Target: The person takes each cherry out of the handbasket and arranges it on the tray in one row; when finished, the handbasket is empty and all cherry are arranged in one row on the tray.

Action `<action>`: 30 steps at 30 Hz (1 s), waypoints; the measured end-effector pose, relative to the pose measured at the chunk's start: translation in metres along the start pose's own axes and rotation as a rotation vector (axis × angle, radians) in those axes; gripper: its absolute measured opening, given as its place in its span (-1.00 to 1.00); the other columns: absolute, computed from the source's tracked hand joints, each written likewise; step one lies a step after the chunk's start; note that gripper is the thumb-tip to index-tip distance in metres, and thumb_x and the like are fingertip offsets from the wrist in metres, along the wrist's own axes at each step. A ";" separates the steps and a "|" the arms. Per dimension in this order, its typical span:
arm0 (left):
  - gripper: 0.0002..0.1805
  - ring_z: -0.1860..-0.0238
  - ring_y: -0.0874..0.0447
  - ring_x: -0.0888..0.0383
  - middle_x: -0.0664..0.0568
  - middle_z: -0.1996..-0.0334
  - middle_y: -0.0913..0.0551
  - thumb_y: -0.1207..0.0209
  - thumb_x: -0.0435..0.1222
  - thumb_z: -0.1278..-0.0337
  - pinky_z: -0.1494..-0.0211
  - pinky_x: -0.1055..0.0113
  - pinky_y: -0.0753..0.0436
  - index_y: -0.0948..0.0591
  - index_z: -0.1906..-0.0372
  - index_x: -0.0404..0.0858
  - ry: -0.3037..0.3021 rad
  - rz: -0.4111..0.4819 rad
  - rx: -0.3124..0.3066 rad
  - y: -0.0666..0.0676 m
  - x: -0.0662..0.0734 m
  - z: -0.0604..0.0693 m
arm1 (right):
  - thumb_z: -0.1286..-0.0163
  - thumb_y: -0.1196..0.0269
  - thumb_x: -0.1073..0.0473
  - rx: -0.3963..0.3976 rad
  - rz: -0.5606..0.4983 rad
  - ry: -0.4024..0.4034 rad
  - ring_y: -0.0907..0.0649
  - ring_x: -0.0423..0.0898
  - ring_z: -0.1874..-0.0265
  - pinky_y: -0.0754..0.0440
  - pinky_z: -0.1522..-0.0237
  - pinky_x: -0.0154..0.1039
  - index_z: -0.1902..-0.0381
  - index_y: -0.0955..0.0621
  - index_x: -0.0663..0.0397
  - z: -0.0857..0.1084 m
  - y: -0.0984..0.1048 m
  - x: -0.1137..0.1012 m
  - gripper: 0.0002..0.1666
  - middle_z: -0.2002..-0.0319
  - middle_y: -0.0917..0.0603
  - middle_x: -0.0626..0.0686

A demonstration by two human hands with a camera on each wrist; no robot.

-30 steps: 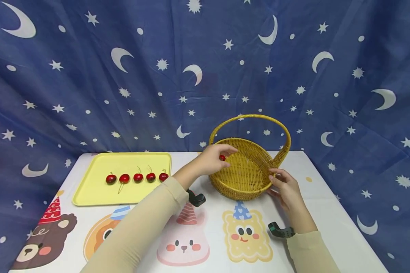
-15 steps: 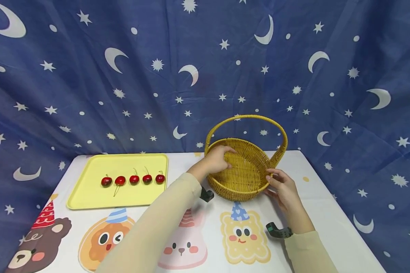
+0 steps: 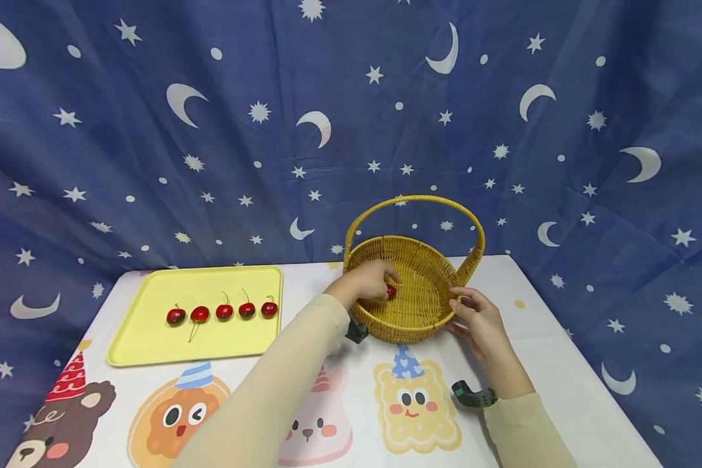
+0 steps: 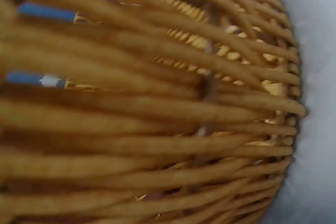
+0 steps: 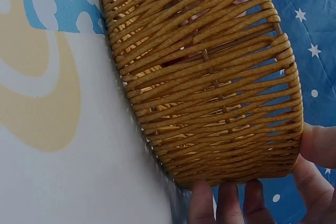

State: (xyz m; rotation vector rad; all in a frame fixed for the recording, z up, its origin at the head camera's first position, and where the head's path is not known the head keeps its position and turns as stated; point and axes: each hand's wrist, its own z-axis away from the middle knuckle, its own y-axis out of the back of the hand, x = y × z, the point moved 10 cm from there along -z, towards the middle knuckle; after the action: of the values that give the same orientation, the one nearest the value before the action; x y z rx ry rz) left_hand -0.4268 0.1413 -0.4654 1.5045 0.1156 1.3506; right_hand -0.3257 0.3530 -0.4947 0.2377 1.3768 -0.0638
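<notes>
A yellow-brown wicker basket (image 3: 427, 305) with an arched handle stands on the table, and its woven side (image 4: 157, 114) fills the left wrist view. My left hand (image 3: 364, 282) reaches over its left rim, fingers pointing down inside, with a red cherry (image 3: 390, 292) at the fingertips and thumb. Part of that grip is hidden. At the basket's right side, my right hand (image 3: 481, 320) holds the rim. In the right wrist view, thumb and index finger pinch the rim while other fingers (image 5: 228, 203) rest along the outer wall.
To the left lies a yellow tray (image 3: 146, 338) with several cherries (image 3: 224, 312) in a row. The white tablecloth (image 3: 561, 390) has printed cartoon figures. Behind the table hangs a blue curtain (image 3: 351, 78) with moons and stars.
My left hand has gone from above the basket's left rim down into it, carrying the cherry. My right hand stays at the rim. The head view has shifted slightly.
</notes>
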 end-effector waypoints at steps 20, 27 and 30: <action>-0.62 -0.07 -0.70 0.06 -0.06 -0.08 -0.76 -0.49 -0.49 -0.13 -0.08 0.28 -0.73 -0.76 -0.06 -0.21 -0.155 0.030 0.138 0.015 0.020 0.016 | -0.64 -0.24 0.15 0.000 -0.010 0.001 -0.67 -0.16 0.01 -0.80 -0.03 -0.16 -0.47 -0.48 0.10 0.000 0.000 0.001 -0.48 -0.05 -0.54 -0.06; -0.66 -0.05 -0.66 0.04 -0.02 -0.01 -0.68 -0.50 -0.47 -0.12 -0.15 0.16 -0.71 -0.74 0.02 -0.14 -0.210 -0.028 0.269 0.039 0.024 0.064 | -0.64 -0.25 0.13 0.014 -0.002 -0.003 -0.65 -0.18 0.03 -0.79 -0.01 -0.17 -0.45 -0.50 0.07 0.001 0.001 0.001 -0.50 -0.02 -0.55 -0.11; -0.66 0.02 -0.67 0.06 -0.01 0.06 -0.66 -0.45 -0.52 -0.09 -0.11 0.16 -0.71 -0.70 0.09 -0.11 -0.196 -0.019 0.357 0.051 0.013 0.093 | -0.64 -0.25 0.14 0.015 -0.005 -0.003 -0.65 -0.18 0.03 -0.79 0.00 -0.17 -0.45 -0.50 0.07 0.001 0.001 0.002 -0.49 0.00 -0.55 -0.12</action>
State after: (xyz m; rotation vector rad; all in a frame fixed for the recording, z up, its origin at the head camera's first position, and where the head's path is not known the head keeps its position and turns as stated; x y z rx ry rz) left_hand -0.3782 0.0705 -0.4017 1.9215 0.2561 1.2030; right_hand -0.3245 0.3535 -0.4961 0.2470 1.3745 -0.0788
